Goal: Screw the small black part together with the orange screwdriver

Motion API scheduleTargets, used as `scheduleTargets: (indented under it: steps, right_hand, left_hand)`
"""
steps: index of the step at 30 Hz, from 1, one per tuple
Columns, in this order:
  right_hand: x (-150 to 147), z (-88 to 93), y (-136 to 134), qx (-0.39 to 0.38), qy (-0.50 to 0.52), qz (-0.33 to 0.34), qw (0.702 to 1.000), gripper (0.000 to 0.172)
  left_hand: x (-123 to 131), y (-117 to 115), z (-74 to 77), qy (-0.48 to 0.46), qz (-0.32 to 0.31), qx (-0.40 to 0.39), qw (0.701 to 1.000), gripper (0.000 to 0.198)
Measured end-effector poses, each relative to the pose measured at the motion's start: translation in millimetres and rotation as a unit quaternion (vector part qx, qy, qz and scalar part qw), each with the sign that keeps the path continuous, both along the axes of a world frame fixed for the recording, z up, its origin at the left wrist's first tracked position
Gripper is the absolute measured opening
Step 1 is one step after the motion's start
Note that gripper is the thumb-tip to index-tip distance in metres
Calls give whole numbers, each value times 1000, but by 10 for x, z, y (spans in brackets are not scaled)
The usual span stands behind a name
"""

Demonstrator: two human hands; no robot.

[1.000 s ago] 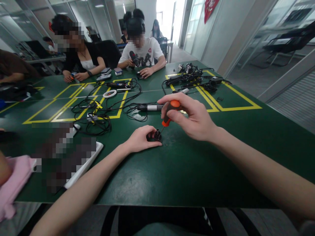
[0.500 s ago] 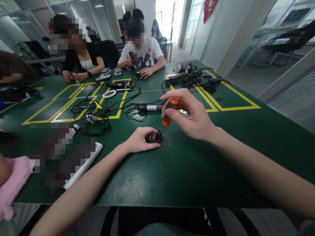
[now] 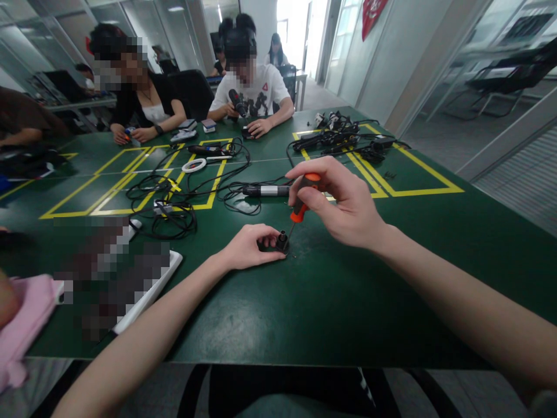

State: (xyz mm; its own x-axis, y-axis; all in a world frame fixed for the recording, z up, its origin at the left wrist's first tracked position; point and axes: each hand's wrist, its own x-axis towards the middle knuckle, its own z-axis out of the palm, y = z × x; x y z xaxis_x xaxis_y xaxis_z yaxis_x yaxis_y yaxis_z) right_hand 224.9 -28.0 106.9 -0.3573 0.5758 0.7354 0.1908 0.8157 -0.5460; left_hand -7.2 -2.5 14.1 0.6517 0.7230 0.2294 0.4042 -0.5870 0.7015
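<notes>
My right hand is closed round an orange-handled screwdriver, held nearly upright with its thin tip down on a small black part. My left hand rests on the green table with its fingers pinched round that black part, holding it against the tabletop. A tiny speck, perhaps a screw, lies just right of the part.
A tangle of black cables and a black-and-silver handheld device lie beyond my hands. More cables and devices sit at the back right. Two people sit across the table. A white tray and pink cloth lie at left.
My right hand has shifted its fingers on the screwdriver handle, turning it slightly in place. My left hand and the black part stay where they were.
</notes>
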Motion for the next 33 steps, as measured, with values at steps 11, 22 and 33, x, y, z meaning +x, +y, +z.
scheduleTargets:
  steps: [11,22,33]
  right_hand:
    - [-7,-32,40,61,-7,13,998,18]
    - [-13,-33,51,112,-22,-13,993,22]
    - [-23,-36,2,38,16,-9,999,29]
  left_hand:
    - [-18,11,-32,5,-9,27,1000,30]
    - [-8,12,-26,5,-11,38,999,29]
    - [-16,16,-31,1,-15,38,999,29]
